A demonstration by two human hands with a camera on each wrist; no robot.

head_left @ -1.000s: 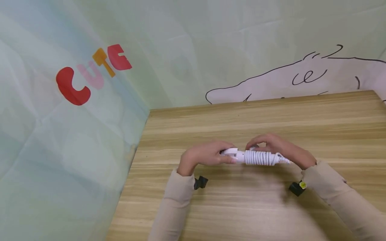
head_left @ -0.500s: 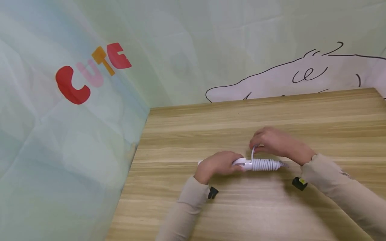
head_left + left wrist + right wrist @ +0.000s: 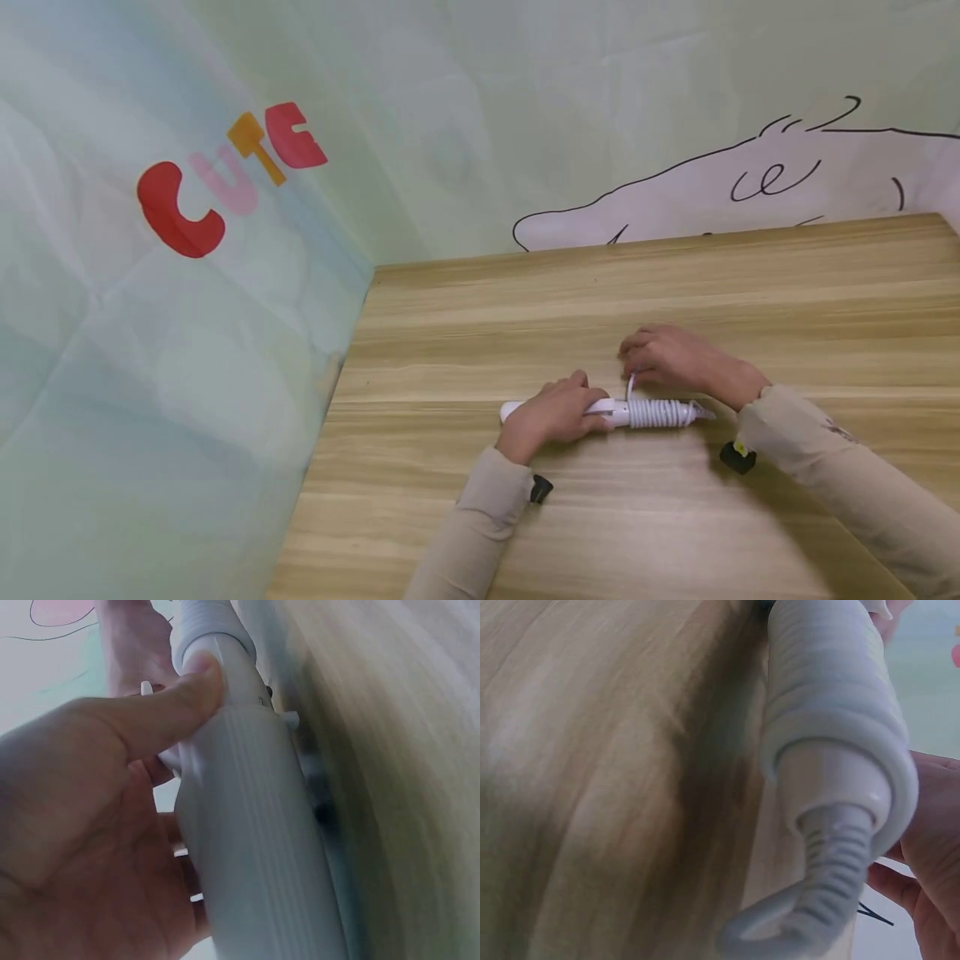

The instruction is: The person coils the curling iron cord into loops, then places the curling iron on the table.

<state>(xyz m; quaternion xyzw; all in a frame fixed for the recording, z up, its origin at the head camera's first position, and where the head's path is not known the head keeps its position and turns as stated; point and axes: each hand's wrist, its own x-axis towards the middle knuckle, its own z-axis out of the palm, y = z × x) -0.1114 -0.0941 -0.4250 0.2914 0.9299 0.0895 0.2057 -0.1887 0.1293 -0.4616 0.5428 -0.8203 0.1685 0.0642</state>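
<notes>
In the head view, a slim white hair iron (image 3: pixel 619 412) lies roughly level above the wooden table, its left tip showing past my left hand (image 3: pixel 555 412). That hand grips its body; the left wrist view has the thumb (image 3: pixel 172 705) pressing along the casing. White cord (image 3: pixel 660 413) is wound in tight coils round the right-hand part. A short length of cord (image 3: pixel 631 387) rises from the coils to my right hand (image 3: pixel 671 358), whose fingertips pinch it. In the right wrist view, a ribbed cord sleeve (image 3: pixel 829 870) leaves the iron's end and the cord bends back there.
The wooden table (image 3: pixel 465 325) reaches back to a pale fabric backdrop (image 3: pixel 450 125) with a line drawing. Another fabric side (image 3: pixel 187 358) with coloured letters borders the table's left edge. Dark wrist cameras sit by both cuffs.
The hair iron has shifted slightly right and nearer, along with my left hand. My right hand has drawn a length of cord up off the coils; over the last half second it moves little.
</notes>
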